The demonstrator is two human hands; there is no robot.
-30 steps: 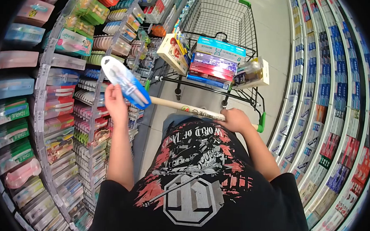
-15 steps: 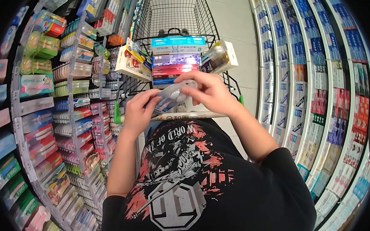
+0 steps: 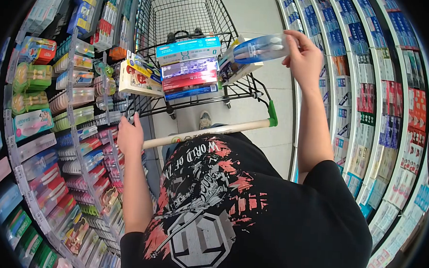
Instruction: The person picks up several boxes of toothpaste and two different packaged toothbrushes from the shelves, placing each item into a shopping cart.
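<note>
Holding a toothbrush pack (image 3: 262, 47) above the cart (image 3: 182, 11) — right hand (image 3: 303, 58) fingers pinch it, not inside; left hand (image 3: 129, 135) fingers: can't tell.

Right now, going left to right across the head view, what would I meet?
Toothbrush shelf → left hand → stacked boxes in the cart → toothbrush pack → right hand holding it → toothpaste shelves.
</note>
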